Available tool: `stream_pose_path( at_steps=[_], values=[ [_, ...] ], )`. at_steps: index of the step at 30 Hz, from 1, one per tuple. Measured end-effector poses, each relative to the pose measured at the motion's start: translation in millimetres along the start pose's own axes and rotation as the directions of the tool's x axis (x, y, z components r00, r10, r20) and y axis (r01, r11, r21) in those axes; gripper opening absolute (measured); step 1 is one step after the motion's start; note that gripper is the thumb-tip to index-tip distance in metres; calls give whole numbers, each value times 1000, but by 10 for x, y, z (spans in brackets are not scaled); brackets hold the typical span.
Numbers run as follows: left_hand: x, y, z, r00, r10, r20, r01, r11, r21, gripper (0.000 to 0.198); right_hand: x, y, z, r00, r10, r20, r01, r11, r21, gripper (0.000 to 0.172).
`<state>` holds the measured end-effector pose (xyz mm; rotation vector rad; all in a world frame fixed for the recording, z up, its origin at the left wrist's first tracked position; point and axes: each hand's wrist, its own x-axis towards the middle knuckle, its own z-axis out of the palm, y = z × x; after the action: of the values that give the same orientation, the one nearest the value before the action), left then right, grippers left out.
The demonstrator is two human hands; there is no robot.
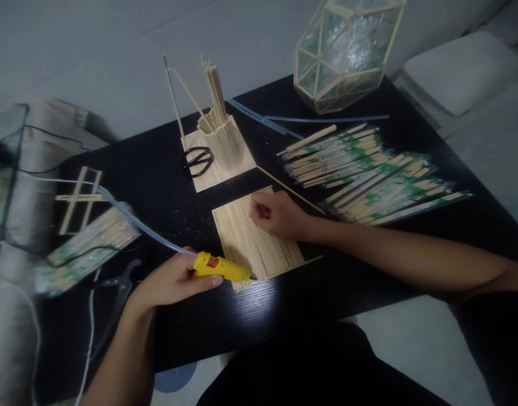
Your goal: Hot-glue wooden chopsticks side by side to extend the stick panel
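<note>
My left hand (179, 277) is wrapped round a yellow hot glue gun (225, 268), and a clear glue stick (157, 237) runs out of its back end. The gun's nozzle touches or hovers just over the near edge of a flat panel of chopsticks (246, 242) laid side by side. One stick (312, 260) lies along that near edge and juts out to the right. Curled into a fist, my right hand (278, 215) rests on the panel's right part, with nothing visible in it.
Behind the panel, a chopstick holder (227, 148) with sticks stands on a wooden base beside black-handled scissors (197, 162). Wrapped chopsticks (377, 180) lie right, another pack (87, 248) left. Pliers (121, 287), cords, loose glue sticks (326, 118) and a geometric lantern-like frame (339, 62) surround the work.
</note>
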<state>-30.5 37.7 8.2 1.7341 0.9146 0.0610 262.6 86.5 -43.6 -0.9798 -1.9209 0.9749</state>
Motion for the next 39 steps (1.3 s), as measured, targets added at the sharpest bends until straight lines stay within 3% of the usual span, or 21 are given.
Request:
stream_pose_path(
  at_steps=[10, 22, 33, 39],
  values=[
    [10, -5, 27, 1000, 21, 3, -21, 1000, -21, 21, 0, -4, 5, 1000, -8, -10, 8, 1000, -12, 21],
    [18, 26, 9, 984, -83, -156, 70, 994, -85, 27, 7, 15, 2, 999, -35, -25, 35, 999, 9, 20],
    [21, 9, -2, 920, -86, -382, 99, 995, 15, 43, 9, 13, 8, 999, -20, -29, 20, 1000, -8, 21],
    [52, 19, 13, 858, -143, -493, 187, 982, 39, 47, 13, 14, -1, 1000, 23, -17, -23, 1000, 4, 20]
  ],
)
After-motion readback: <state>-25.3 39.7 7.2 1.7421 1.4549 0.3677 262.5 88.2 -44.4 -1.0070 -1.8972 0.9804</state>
